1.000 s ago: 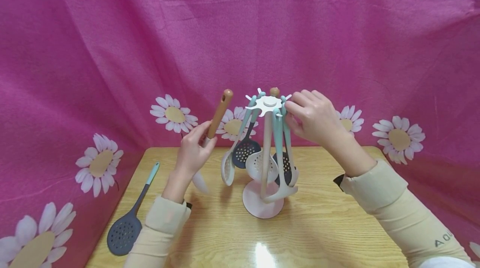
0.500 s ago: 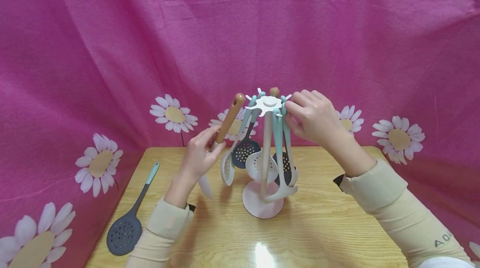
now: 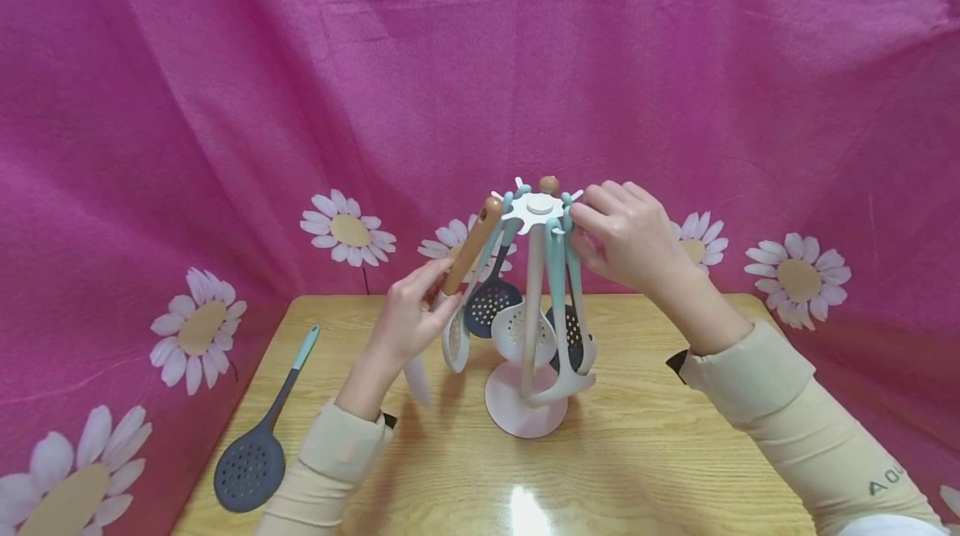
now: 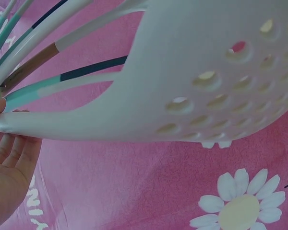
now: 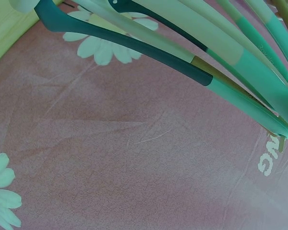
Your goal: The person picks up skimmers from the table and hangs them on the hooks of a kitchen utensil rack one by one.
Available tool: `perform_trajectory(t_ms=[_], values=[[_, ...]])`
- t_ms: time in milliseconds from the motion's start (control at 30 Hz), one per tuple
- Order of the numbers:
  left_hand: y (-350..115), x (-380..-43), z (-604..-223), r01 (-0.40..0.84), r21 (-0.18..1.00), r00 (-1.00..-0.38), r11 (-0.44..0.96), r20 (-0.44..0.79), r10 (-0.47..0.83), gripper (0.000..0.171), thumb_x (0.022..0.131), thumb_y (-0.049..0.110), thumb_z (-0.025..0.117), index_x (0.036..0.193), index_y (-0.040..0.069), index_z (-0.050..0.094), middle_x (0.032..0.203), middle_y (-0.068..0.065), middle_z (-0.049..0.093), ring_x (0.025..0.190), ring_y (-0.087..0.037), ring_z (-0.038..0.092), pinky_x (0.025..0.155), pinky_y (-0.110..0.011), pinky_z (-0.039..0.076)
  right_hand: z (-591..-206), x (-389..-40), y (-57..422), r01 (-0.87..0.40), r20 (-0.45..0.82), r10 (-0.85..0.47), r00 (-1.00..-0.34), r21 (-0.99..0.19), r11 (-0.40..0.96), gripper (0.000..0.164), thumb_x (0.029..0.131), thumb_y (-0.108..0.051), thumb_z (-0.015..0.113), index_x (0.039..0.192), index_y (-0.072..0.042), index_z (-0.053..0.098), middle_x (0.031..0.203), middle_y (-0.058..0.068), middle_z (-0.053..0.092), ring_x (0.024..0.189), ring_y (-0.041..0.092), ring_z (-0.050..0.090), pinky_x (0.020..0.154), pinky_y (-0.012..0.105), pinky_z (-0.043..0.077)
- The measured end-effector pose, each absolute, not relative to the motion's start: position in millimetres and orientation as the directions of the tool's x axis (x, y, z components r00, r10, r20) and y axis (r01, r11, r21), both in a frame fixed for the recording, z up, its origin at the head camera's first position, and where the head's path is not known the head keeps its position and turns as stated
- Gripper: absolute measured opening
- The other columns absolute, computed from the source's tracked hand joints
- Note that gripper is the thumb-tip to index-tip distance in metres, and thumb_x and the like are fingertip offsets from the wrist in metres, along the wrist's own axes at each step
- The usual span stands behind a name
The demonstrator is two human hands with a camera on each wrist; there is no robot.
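Observation:
Held in my left hand (image 3: pixel 408 311) is a white slotted spoon with a wooden handle (image 3: pixel 472 246). The handle tilts up and right, its tip overlapping the left edge of the white rotating utensil rack (image 3: pixel 542 204). In the left wrist view the fingers (image 4: pixel 14 155) grip its white neck, and the perforated head (image 4: pixel 182 91) fills the upper right. My right hand (image 3: pixel 626 232) pinches the rack's right rim, beside the top of a mint handle (image 3: pixel 557 269). Around the rack hang a white slotted ladle (image 3: pixel 513 334), a dark skimmer (image 3: pixel 491 307) and several other utensils.
On the wooden table's left side lies a dark slotted turner (image 3: pixel 250 465) with a mint handle end. The rack's round pink base (image 3: pixel 525 419) stands mid-table. A magenta cloth (image 3: pixel 637 77) with daisies rises behind and at both sides.
My left hand has moved right and slightly down with the slotted spoon, bringing its wooden handle up to the rack's left edge. My right hand and the rack have stayed in place.

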State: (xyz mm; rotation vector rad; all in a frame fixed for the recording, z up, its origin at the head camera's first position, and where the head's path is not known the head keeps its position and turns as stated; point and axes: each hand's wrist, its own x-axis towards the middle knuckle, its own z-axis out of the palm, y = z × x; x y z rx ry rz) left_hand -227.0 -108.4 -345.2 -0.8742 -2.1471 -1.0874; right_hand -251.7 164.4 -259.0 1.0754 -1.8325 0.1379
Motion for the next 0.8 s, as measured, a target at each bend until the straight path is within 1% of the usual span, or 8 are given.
perform_trajectory(t_ms=[167, 433, 800], values=[[-105, -227, -347, 0.760, 0.484, -0.629, 0.435, 0.715, 0.304, 0.036, 0.074, -0.006, 0.065, 0.110, -0.003, 0.058, 0.086, -0.014, 0.061, 0.065, -0.017, 0.056, 0.056, -0.025, 0.050, -259, -252, 165, -0.722, 0.780, -0.610, -0.142, 0.340, 0.603, 0.005, 0.071, -0.001, 0.054, 0.071, -0.003, 0.050, 0.066, 0.008, 0.048, 0.056, 0.024, 0.044, 0.049, 0.032, 0.035], [-101, -228, -353, 0.725, 0.521, -0.672, 0.450, 0.680, 0.294, 0.039, 0.075, -0.004, 0.067, 0.112, -0.002, 0.058, 0.089, -0.015, 0.062, 0.070, -0.018, 0.057, 0.060, -0.026, 0.052, -260, -251, 165, -0.724, 0.775, -0.614, -0.152, 0.335, 0.603, 0.006, 0.070, 0.000, 0.056, 0.071, -0.003, 0.050, 0.066, 0.007, 0.048, 0.056, 0.023, 0.043, 0.049, 0.031, 0.034], [-95, -228, -354, 0.709, 0.553, -0.692, 0.439, 0.665, 0.280, 0.040, 0.075, -0.004, 0.069, 0.113, -0.003, 0.058, 0.088, -0.015, 0.063, 0.070, -0.020, 0.059, 0.062, -0.029, 0.053, -259, -251, 164, -0.722, 0.779, -0.610, -0.143, 0.339, 0.603, 0.006, 0.070, -0.001, 0.055, 0.071, -0.003, 0.050, 0.065, 0.007, 0.047, 0.056, 0.023, 0.043, 0.048, 0.032, 0.034]])
